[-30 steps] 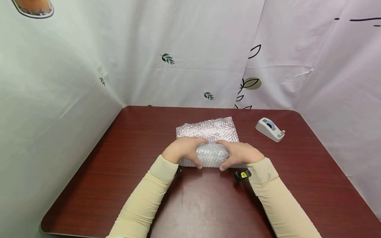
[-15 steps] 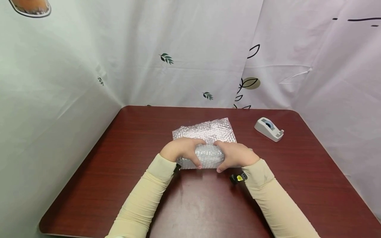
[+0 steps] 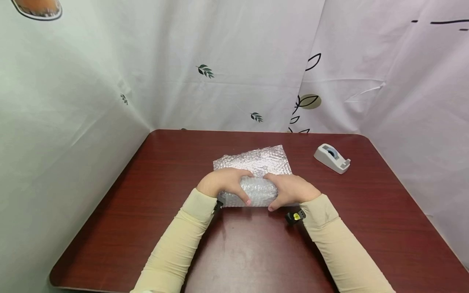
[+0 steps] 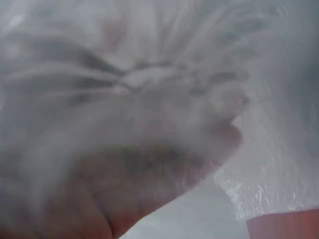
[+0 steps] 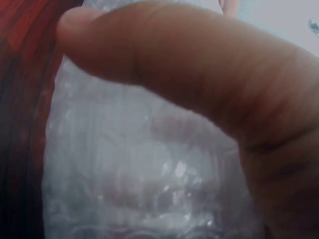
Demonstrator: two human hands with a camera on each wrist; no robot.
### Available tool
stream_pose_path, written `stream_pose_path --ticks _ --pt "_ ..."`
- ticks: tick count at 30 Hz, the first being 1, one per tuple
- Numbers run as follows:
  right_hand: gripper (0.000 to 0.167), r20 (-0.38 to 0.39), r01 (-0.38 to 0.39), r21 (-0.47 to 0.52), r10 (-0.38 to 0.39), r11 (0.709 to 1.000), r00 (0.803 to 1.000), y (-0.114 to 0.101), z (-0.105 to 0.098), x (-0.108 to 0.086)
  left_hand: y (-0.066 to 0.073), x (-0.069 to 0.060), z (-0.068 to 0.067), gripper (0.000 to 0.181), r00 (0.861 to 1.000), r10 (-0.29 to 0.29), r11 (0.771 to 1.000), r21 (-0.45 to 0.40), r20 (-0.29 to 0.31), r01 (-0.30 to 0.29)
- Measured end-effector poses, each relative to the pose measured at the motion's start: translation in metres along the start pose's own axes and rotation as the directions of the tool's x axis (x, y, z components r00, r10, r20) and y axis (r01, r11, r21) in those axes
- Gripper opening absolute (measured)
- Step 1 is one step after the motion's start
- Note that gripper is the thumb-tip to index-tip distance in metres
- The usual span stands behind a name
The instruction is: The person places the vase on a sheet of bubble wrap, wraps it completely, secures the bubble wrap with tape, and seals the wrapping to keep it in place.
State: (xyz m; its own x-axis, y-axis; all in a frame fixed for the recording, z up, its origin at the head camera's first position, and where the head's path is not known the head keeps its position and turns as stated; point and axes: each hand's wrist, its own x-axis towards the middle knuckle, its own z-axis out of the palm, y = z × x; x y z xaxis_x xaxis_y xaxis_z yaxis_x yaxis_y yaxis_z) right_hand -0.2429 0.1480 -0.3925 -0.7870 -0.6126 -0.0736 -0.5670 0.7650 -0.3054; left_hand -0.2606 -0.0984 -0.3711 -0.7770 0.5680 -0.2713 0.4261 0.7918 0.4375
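Clear bubble wrap point(image 3: 265, 159) lies on the table, its near part folded or rolled into a rounded bundle point(image 3: 259, 189). My left hand point(image 3: 224, 181) grips the bundle's left end, thumb on the near side. At the right end my right hand point(image 3: 293, 189) holds it the same way, thumb point(image 5: 164, 55) crossing the plastic in the right wrist view. Between the two hands the bundle's middle shows. In the left wrist view, wrinkled plastic covers much of the left hand point(image 4: 149, 184) and blurs it. Whatever is inside the bundle cannot be made out.
A white tape dispenser point(image 3: 331, 158) with a roll of tape stands at the back right of the dark red table point(image 3: 176, 162). White printed curtains point(image 3: 227, 61) hang behind the table and along both sides.
The bubble wrap and my right hand have shifted slightly left and a little nearer. My left thumb has moved a bit up along the bundle. Both hands keep their hold.
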Motion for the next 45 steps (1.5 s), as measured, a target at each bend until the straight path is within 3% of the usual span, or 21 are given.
stream_pose_path --ticks 9,14,20,24,31,37,45 --pt "0.080 0.037 -0.008 0.068 0.006 0.998 0.999 0.003 0.001 0.003 -0.004 -0.004 -0.004 0.081 1.000 0.011 0.999 -0.033 -0.008 -0.011" --pt "0.077 0.050 -0.021 0.079 0.017 0.997 0.999 0.004 0.002 0.003 0.011 -0.011 -0.004 0.085 0.996 -0.024 0.989 0.141 -0.081 0.035" --pt "0.070 0.051 -0.012 0.100 0.007 0.995 0.999 0.005 0.001 0.001 0.029 -0.011 0.006 0.100 0.989 -0.013 0.936 0.346 -0.145 0.062" --pt "0.067 0.048 -0.003 0.104 -0.002 0.995 0.999 0.007 0.002 0.002 0.031 -0.009 0.009 0.096 0.989 0.018 0.915 0.401 -0.146 0.042" --pt "0.072 0.065 0.003 0.127 -0.011 0.992 0.998 0.006 0.000 0.002 0.022 -0.003 0.007 0.090 0.991 0.058 0.937 0.349 -0.121 -0.012" --pt "0.076 0.064 0.029 0.181 -0.041 0.983 0.997 0.006 -0.003 0.002 0.016 0.001 0.006 0.089 0.994 0.055 0.955 0.295 -0.094 -0.025" --pt "0.092 0.006 0.020 0.091 -0.021 0.996 1.000 0.004 -0.005 -0.002 0.014 0.002 0.003 0.086 0.998 0.015 0.975 0.223 -0.068 0.001"
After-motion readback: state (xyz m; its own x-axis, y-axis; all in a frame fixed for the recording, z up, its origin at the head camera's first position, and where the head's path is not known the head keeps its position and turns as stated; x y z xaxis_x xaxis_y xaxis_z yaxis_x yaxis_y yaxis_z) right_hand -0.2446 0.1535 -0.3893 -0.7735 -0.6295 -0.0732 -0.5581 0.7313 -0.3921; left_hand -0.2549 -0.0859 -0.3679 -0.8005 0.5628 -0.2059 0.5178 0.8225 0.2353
